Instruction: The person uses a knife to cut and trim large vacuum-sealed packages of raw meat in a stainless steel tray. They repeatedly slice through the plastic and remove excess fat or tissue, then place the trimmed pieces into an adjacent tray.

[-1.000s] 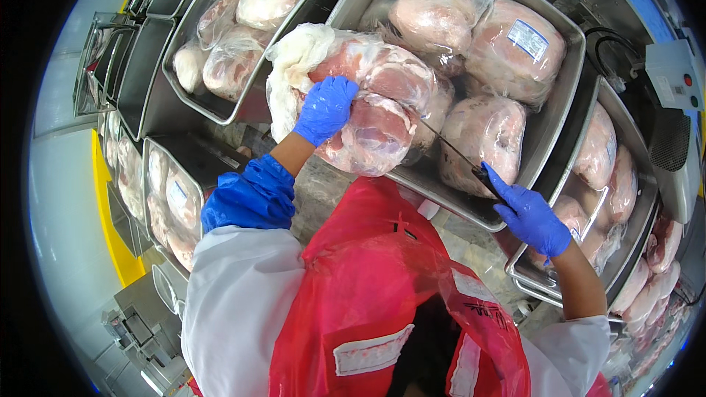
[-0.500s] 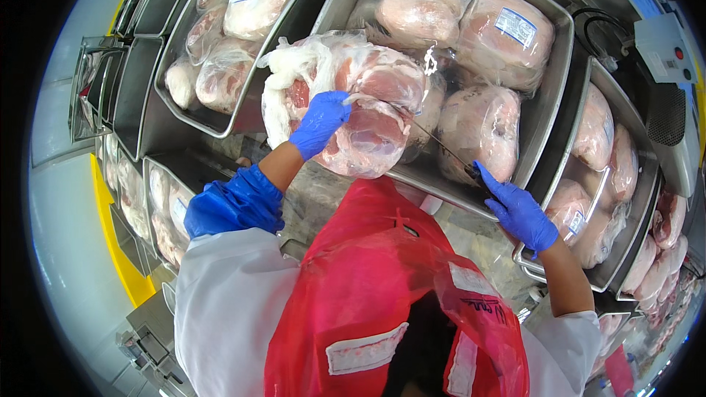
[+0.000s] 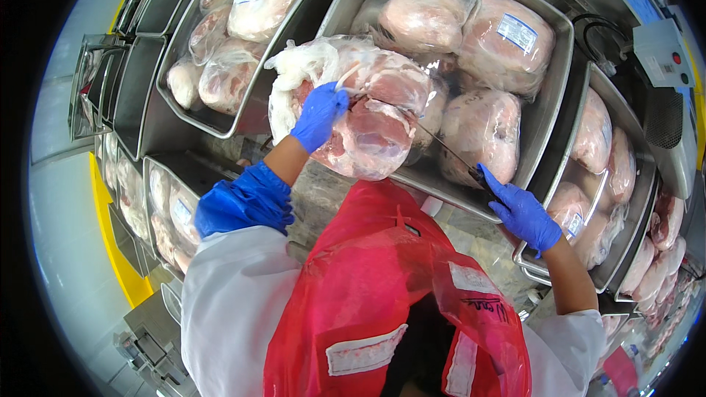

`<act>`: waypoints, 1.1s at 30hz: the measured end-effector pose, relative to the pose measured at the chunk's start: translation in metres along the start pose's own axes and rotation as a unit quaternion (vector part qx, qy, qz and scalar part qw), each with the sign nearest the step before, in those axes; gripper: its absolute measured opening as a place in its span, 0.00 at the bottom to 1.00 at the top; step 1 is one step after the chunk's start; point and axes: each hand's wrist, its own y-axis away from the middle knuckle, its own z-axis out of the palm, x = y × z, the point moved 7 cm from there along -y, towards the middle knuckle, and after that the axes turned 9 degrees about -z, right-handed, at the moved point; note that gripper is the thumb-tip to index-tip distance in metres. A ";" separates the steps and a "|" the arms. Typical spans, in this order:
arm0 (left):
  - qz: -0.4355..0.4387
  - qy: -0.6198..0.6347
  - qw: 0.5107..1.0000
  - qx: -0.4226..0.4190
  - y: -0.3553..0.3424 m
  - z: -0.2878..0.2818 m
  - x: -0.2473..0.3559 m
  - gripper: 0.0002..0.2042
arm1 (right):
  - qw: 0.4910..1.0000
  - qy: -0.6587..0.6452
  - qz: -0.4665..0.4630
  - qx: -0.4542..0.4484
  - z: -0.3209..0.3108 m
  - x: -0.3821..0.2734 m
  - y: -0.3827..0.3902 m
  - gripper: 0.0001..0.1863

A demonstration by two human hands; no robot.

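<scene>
A large raw cut of meat (image 3: 379,141), dark pink with thick white fat on its left side, rests over the near left edge of a big metal tub. My left hand (image 3: 322,114), in a blue glove, pinches a thin whitish strip (image 3: 351,81) that lifts off the top of the meat. In my right hand (image 3: 526,215), also blue-gloved, is a knife (image 3: 450,148) with a dark handle and a long thin blade. The blade reaches left over the tub, its tip against the meat's right side or hidden in it.
Several plastic-wrapped, labelled meat pieces (image 3: 482,126) fill the big metal tub (image 3: 548,143). More tubs of meat stand at the left (image 3: 220,131) and right (image 3: 632,228). A grey control box (image 3: 663,55) with a red button sits at the far right. Below lies a wet floor (image 3: 471,231).
The pinched strip now stands up higher from the meat, and my left hand has turned slightly upward. The meat has shifted a little to the right. My right hand and the knife have barely moved.
</scene>
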 end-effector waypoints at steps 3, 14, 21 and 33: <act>-0.020 0.147 0.988 0.030 -0.006 0.009 0.012 0.08 | 1.000 0.000 0.009 0.006 0.009 0.007 0.004 0.36; -0.219 0.408 0.886 0.030 -0.019 0.010 0.004 0.07 | 0.996 0.053 0.059 -0.028 0.020 0.013 0.007 0.36; -0.229 0.435 0.869 0.052 -0.049 0.014 0.007 0.07 | 0.997 0.062 0.042 -0.002 0.025 0.004 0.004 0.36; -0.278 0.502 0.810 0.119 -0.017 -0.008 -0.009 0.08 | 0.967 0.219 0.090 -0.092 -0.054 -0.065 -0.010 0.29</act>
